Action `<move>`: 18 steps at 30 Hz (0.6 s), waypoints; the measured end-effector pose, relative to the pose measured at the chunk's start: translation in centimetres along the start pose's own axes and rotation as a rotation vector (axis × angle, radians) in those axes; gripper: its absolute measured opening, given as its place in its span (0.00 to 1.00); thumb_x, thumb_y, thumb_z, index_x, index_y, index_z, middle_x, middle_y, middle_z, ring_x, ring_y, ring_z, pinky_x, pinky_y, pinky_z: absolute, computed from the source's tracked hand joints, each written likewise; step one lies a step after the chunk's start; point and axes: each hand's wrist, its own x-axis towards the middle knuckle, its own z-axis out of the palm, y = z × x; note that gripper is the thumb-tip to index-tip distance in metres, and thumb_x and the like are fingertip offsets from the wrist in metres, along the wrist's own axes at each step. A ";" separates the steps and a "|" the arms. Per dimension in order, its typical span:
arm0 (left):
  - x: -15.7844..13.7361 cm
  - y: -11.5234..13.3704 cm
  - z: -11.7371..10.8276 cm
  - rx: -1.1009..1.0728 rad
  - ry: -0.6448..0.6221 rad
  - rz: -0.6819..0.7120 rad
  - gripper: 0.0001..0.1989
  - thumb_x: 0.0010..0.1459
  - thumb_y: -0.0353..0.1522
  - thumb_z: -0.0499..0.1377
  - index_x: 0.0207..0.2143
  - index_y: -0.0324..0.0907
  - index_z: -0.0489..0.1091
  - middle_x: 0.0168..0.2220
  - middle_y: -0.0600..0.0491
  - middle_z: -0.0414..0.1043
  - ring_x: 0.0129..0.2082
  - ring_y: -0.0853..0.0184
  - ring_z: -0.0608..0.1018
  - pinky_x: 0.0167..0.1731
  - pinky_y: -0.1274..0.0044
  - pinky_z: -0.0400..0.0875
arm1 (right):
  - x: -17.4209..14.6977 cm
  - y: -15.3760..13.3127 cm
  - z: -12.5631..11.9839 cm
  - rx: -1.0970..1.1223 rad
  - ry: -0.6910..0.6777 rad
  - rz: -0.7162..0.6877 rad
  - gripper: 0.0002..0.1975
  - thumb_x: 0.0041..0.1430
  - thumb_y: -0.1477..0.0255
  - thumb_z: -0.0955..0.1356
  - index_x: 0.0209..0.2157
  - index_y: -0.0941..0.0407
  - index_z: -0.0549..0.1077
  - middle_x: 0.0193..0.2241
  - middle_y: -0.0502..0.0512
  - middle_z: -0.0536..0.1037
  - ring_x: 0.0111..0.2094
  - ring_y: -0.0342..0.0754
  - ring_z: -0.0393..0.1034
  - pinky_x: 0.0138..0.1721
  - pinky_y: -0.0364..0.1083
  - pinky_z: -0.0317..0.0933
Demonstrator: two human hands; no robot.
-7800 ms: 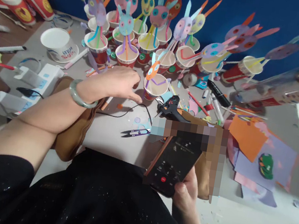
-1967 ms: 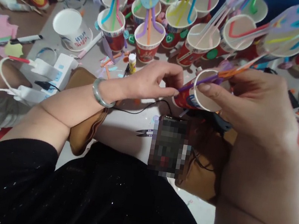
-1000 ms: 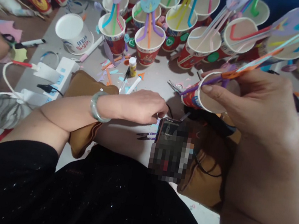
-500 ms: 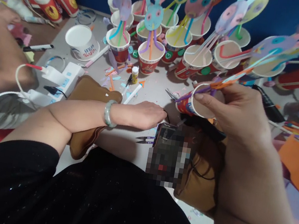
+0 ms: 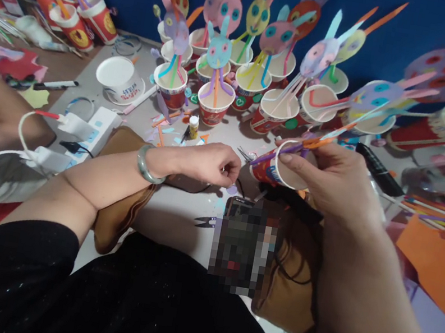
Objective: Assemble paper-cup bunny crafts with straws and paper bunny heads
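My right hand [image 5: 327,175] grips a tilted red-and-white paper cup [image 5: 267,165], thumb at its rim, with purple and orange strips running along the cup under the fingers. To its left, my left hand [image 5: 216,164], a bangle on the wrist, has its fingers curled in with thumb and forefinger close together. Whether it pinches anything is hidden; a small pale purple disc [image 5: 231,189] shows just below the fingertips. Below that hand are small thread snips [image 5: 205,221] and a phone [image 5: 239,208], partly blurred out. Scissors tips [image 5: 245,154] show beside the held cup.
Several paper cups [image 5: 216,103] with straw necks and rabbit-like paper heads stand along the blue wall. At left are a white tub [image 5: 115,77], a power strip [image 5: 99,126] and another person's arm [image 5: 14,109]. A glue bottle [image 5: 193,126] stands amid scraps; orange paper [image 5: 432,264] lies right.
The view has tipped up slightly, so most things sit lower. My left hand has turned, showing its curled fingers, and shifted a little. My right hand still holds the cup.
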 end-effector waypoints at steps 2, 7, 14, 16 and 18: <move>0.3 -0.3 -0.5 -0.180 0.082 0.059 0.02 0.54 0.29 0.65 0.30 0.38 0.76 0.26 0.55 0.75 0.26 0.74 0.72 0.31 0.77 0.65 | 0.2 0.2 -0.1 0.042 -0.010 0.026 0.11 0.49 0.62 0.79 0.34 0.51 0.84 0.29 0.47 0.81 0.29 0.44 0.71 0.33 0.47 0.65; 0.5 -0.5 -0.7 -0.384 0.354 0.205 0.05 0.55 0.30 0.67 0.31 0.38 0.75 0.30 0.53 0.78 0.30 0.73 0.75 0.34 0.77 0.70 | 0.4 0.5 0.0 0.145 -0.024 0.096 0.12 0.45 0.63 0.80 0.33 0.51 0.84 0.30 0.47 0.82 0.30 0.45 0.72 0.33 0.46 0.67; 0.8 -0.6 -0.4 -0.394 0.432 0.187 0.07 0.56 0.32 0.69 0.32 0.37 0.76 0.32 0.51 0.79 0.31 0.72 0.77 0.35 0.78 0.72 | 0.2 -0.3 0.2 0.193 0.007 0.125 0.12 0.44 0.64 0.81 0.33 0.49 0.84 0.31 0.47 0.83 0.30 0.45 0.73 0.34 0.47 0.69; 0.9 -0.7 -0.3 -0.383 0.456 0.181 0.07 0.55 0.32 0.69 0.32 0.37 0.77 0.32 0.51 0.79 0.31 0.73 0.77 0.35 0.78 0.72 | 0.1 -0.7 0.3 0.209 0.006 0.128 0.13 0.42 0.64 0.82 0.32 0.49 0.84 0.30 0.47 0.83 0.29 0.45 0.72 0.33 0.46 0.68; 1.0 -0.8 -0.2 -0.365 0.496 0.185 0.07 0.55 0.32 0.70 0.31 0.38 0.76 0.31 0.51 0.80 0.31 0.73 0.77 0.34 0.78 0.72 | 0.1 -0.9 0.4 0.220 0.016 0.129 0.14 0.40 0.64 0.83 0.31 0.49 0.84 0.29 0.46 0.82 0.28 0.43 0.71 0.32 0.45 0.67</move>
